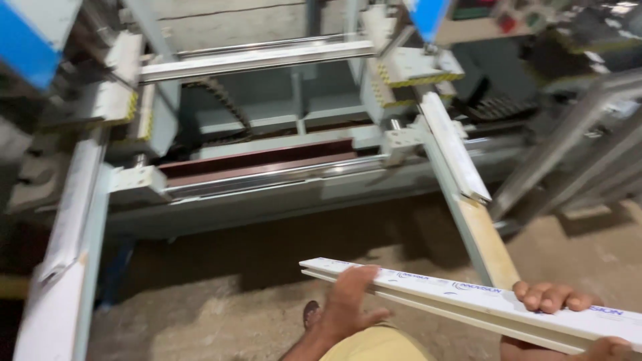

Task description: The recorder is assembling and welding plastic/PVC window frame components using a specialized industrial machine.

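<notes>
Right hand grips the white profile bar; left hand rests open on it; its free end could knock the machine frame.

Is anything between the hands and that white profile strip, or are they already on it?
Nothing stands between them. The left hand lies flat on the white profile strip near its left end, and the right hand curls its fingers over the strip's far edge further right.
</notes>
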